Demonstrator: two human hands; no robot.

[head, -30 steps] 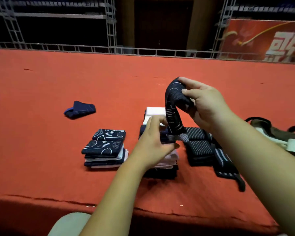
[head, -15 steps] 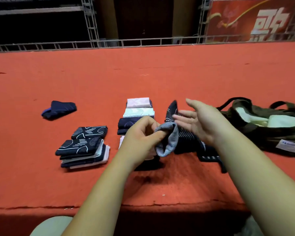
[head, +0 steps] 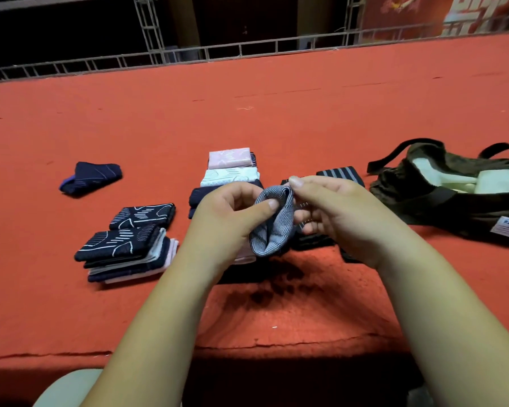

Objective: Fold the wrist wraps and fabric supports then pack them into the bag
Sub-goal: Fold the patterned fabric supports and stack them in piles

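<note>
Right, small grey ribbed fabric wrap (head: 274, 227) at frame centre: my left hand (head: 227, 215) pinches its side, my right hand (head: 338, 212) pinches the top rim. Light, floppy, likely unrolls; best held at folded edges.

A grey ribbed wrist wrap (head: 272, 227) is hanging over the middle of the worktop (head: 276, 118), bent into a loop, and the left hand (head: 227, 218) and the right hand (head: 335, 212) are pinching it. A stack of dark patterned wraps (head: 124, 251) is lying toward the near left, with one folded patterned wrap (head: 143, 215) just behind it. A loose navy support (head: 91, 177) is lying alone, farther left. A pink support (head: 229, 158), a white support (head: 229, 175) and a navy folded piece (head: 200, 196) are forming a row in the middle. Black striped wraps (head: 340, 173) are lying just to the right of this row. The dark olive bag (head: 453, 207) is lying open at the right edge, holding white pieces (head: 441, 177).
</note>
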